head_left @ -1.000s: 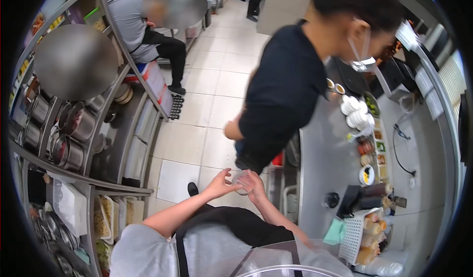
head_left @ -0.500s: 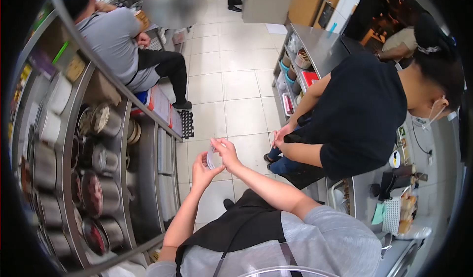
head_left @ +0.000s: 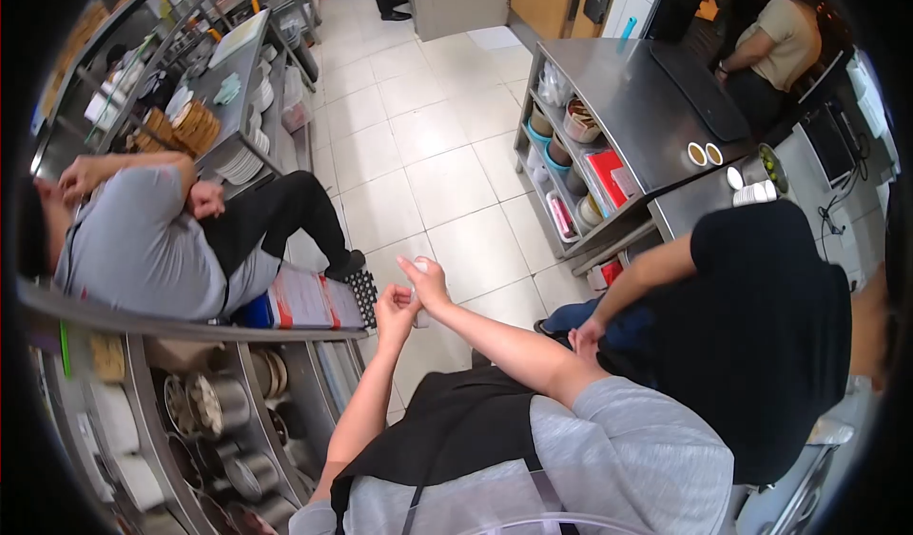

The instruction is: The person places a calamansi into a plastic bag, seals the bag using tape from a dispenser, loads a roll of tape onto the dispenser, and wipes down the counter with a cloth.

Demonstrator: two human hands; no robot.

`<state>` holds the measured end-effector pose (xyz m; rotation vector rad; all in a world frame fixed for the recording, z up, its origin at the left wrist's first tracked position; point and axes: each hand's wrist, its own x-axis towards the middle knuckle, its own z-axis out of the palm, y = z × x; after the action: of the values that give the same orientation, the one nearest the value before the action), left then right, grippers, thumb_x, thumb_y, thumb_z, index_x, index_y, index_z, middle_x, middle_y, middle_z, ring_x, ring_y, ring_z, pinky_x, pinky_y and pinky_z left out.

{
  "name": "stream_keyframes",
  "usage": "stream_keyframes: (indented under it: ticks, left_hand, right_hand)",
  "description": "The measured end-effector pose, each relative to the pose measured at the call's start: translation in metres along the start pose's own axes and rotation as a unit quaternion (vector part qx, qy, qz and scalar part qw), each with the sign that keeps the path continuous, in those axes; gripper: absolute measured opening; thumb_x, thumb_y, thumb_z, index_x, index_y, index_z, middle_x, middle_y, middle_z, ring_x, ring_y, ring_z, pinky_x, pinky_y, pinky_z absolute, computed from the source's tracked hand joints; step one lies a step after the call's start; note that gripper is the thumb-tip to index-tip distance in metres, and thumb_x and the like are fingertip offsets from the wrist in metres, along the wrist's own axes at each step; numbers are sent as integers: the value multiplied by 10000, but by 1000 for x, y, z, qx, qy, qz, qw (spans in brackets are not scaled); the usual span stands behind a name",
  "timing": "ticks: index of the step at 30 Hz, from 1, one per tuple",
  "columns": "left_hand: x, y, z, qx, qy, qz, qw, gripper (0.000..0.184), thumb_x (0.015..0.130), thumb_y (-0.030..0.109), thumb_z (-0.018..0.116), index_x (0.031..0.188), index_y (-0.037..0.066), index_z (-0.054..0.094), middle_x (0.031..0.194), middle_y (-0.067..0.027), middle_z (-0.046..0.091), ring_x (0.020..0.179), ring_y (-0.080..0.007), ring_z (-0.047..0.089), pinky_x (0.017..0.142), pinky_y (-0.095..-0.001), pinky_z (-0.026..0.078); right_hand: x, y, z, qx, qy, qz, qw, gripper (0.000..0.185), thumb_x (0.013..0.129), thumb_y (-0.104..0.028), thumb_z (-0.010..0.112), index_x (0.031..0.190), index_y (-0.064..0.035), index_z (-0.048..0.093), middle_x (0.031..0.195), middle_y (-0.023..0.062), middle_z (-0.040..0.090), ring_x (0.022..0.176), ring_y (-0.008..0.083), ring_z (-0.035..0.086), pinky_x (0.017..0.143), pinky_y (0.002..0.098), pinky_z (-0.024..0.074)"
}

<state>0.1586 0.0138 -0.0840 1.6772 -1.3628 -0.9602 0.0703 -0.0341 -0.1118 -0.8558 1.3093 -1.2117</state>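
Note:
My two hands meet out in front of my body, above the tiled floor. Between them is a small whitish, translucent item [head_left: 419,320], seen edge-on and mostly covered by fingers, so its kind does not show clearly. My left hand [head_left: 394,314] has its fingers curled around the near side of it. From the right, my right hand [head_left: 430,288] presses against it with bent fingers, the thumb side up.
A seated person [head_left: 143,240] in grey is on the left, above a shelf rack with metal pots [head_left: 217,404]. A person in a black shirt [head_left: 761,345] stands close on my right. Beyond them is a steel counter [head_left: 609,88] holding two small cups [head_left: 705,155].
My view has swung to the right and up, bringing more of the counter into sight. My hands have closed nearer together, and the translucent item is turned and more covered. The black-shirted person has shifted.

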Motion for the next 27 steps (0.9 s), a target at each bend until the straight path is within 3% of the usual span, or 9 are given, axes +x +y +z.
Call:
stream_keyframes:
  ticks: [3, 4, 7, 11, 14, 16, 20, 22, 27]
  left_hand:
    - [39, -22, -3, 10, -75, -69, 995, 429, 602, 95, 717, 958, 4, 496, 824, -92, 581, 735, -148, 556, 648, -273, 466]
    - [54, -19, -4, 10, -80, -69, 994, 429, 602, 95, 717, 958, 4, 496, 824, -92, 581, 735, -148, 556, 648, -273, 466]
    - [111, -24, -2, -88, -145, -104, 980, 647, 639, 57, 708, 1188, 7, 368, 990, -106, 516, 907, -177, 510, 776, -303, 447]
    - [225, -33, 14, -70, -245, -137, 957, 646, 661, 75, 682, 1221, 1, 369, 999, -109, 525, 896, -188, 538, 763, -306, 451]
    - [307, -30, 37, -40, -283, -127, 950, 645, 615, 92, 677, 1191, 0, 401, 1006, -135, 532, 877, -212, 556, 688, -301, 476]
    - [354, -15, 56, -20, -280, -151, 948, 599, 600, 120, 657, 1145, -6, 440, 994, -131, 533, 863, -210, 554, 682, -301, 470]
    - [444, -13, 103, 16, -253, -157, 954, 507, 600, 127, 659, 1050, 6, 459, 935, -112, 518, 818, -197, 534, 709, -309, 451]
    - [480, -25, 131, 16, -232, -161, 959, 489, 596, 141, 660, 1022, 8, 461, 923, -112, 516, 806, -198, 530, 692, -309, 454]
    - [541, -97, 183, 3, -190, -214, 958, 506, 601, 161, 699, 1023, 9, 463, 906, -104, 519, 818, -197, 530, 649, -308, 467]
  right_hand:
    - [38, 16, 12, -42, 14, -12, 999, 449, 753, -437, 603, 632, -20, 487, 520, 59, 484, 498, 131, 435, 476, 305, 368]
    - [54, 14, 15, -42, 19, -10, 999, 449, 753, -437, 603, 632, -20, 487, 520, 59, 484, 498, 131, 435, 476, 305, 368]
    - [107, 18, 25, -19, -16, 46, 999, 459, 771, -479, 567, 731, -23, 539, 570, 69, 510, 550, 143, 482, 526, 286, 395]
    - [193, 6, 19, -28, -51, 125, 990, 414, 833, -462, 490, 845, -51, 533, 722, 29, 530, 667, 95, 482, 588, 254, 395]
    - [265, -6, -15, 26, -6, 94, 995, 392, 828, -421, 524, 908, -39, 564, 746, 30, 554, 718, 96, 509, 632, 243, 408]
    - [319, 23, -59, -75, 36, 65, 994, 396, 805, -378, 569, 993, -30, 585, 809, 83, 611, 742, 158, 568, 712, 265, 448]
    - [413, 82, -151, -211, 130, 66, 967, 241, 765, -229, 567, 899, -37, 624, 853, 152, 632, 816, 264, 607, 735, 339, 464]
    - [457, 100, -186, -395, 101, 90, 909, 290, 761, -273, 584, 896, -20, 627, 800, 130, 637, 779, 227, 611, 702, 334, 473]
    - [553, 129, -220, -406, 114, 188, 887, 245, 763, -212, 524, 870, -17, 626, 837, 170, 617, 838, 311, 586, 745, 389, 461]
